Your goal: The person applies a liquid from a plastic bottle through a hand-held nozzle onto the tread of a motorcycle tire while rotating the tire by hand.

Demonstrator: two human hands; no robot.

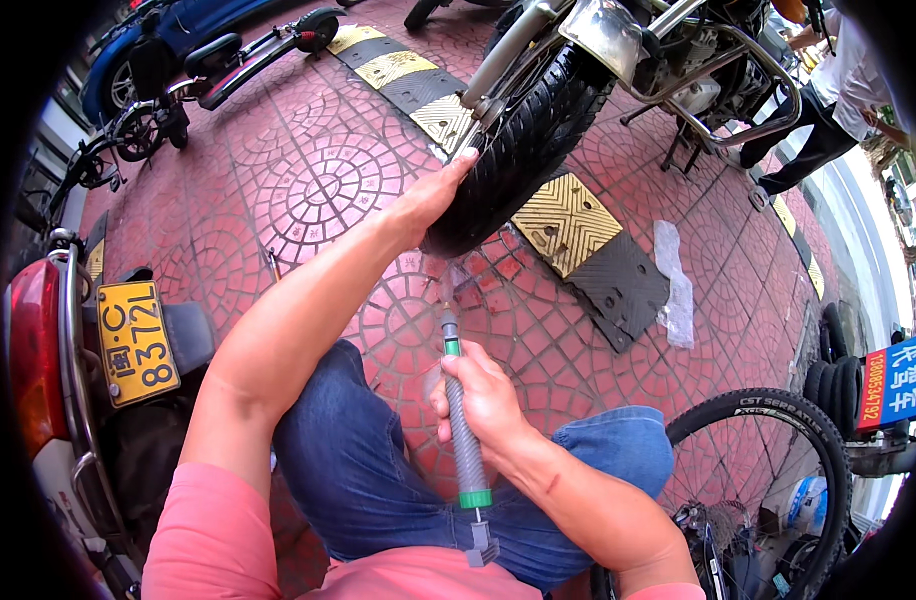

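Grey-green tube tool point(465, 440) — gripped in right hand point(490, 393) with fingers wrapped round it, pointing toward motorcycle tyre point(533, 150). Touching tyre with left hand point(430, 207) — can't tell if grasping.

Red paved ground point(718, 375), patterned tiles, striped speed bump across it.
Tiles set in fans and rings; one full ring motif point(328, 190) left of centre. Speed bump point(568, 222), yellow and black blocks with chevron ridges, lies on a diagonal from upper centre to right of centre, partly hidden midway. Crumpled, translucent plastic strip point(674, 285) flat on tiles just beside its lower black block. Slim stick-like item point(274, 264) left of centre, too small to identify. Upper left: dark two-wheeled scooter point(248, 85) standing on the paving.
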